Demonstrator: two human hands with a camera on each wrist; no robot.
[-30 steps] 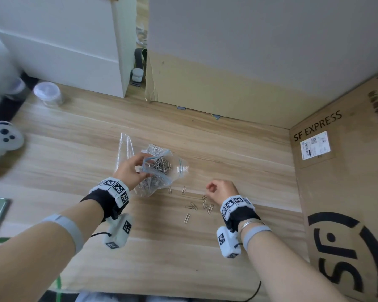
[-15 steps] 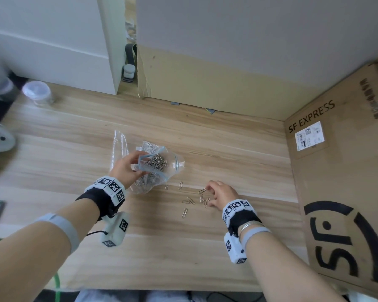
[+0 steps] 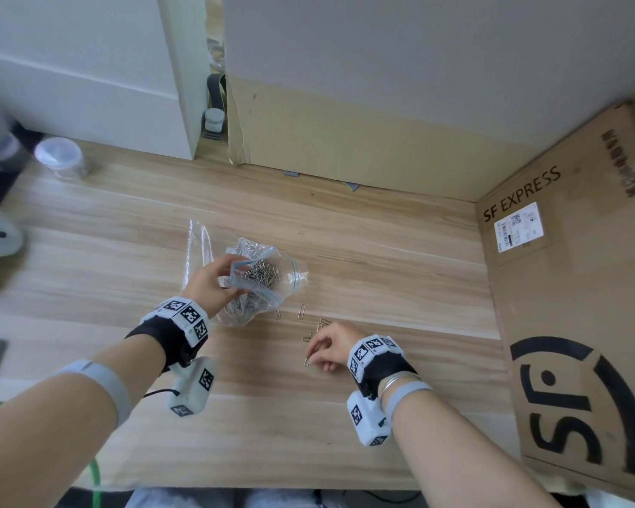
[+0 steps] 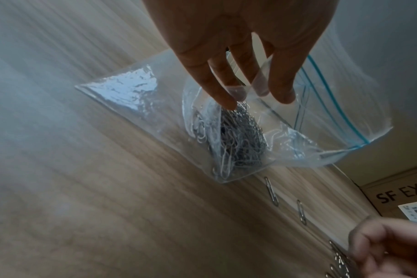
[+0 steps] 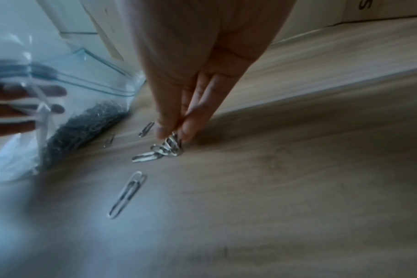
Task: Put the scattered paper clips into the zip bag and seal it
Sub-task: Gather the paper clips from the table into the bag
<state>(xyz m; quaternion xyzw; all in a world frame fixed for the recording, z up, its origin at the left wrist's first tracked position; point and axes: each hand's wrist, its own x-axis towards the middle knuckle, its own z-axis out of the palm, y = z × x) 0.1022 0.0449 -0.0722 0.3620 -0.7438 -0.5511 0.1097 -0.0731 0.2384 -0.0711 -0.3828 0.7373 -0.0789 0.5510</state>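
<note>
Head view shows your left hand [image 3: 213, 284] holding the zip bag [image 3: 261, 280] near the middle of the worktop [image 3: 382, 258], its mouth gaping toward the right edge. The fingers [image 4: 281, 88] of that hand are curled over the bag's near lip, pinching the plastic and keeping it apart; a dense heap of paper clips [image 4: 238, 139] already sits in the bottom of the bag, which rests on the wood.

Your right hand [image 3: 330, 346] is down on the worktop just right of the bag, closer to the front edge. Its thumb and fingers [image 5: 191, 120] are pressed together on a small bunch of clips [image 5: 169, 146], the bunch touching the wood. One loose clip [image 5: 127, 194] lies by itself nearer the front edge, and two more [image 4: 272, 191] lie between the bag and your right hand.

A cardboard box [image 3: 572, 287] printed SF EXPRESS stands along the right edge. A clear lidded jar [image 3: 59, 157] sits at the far left corner.
</note>
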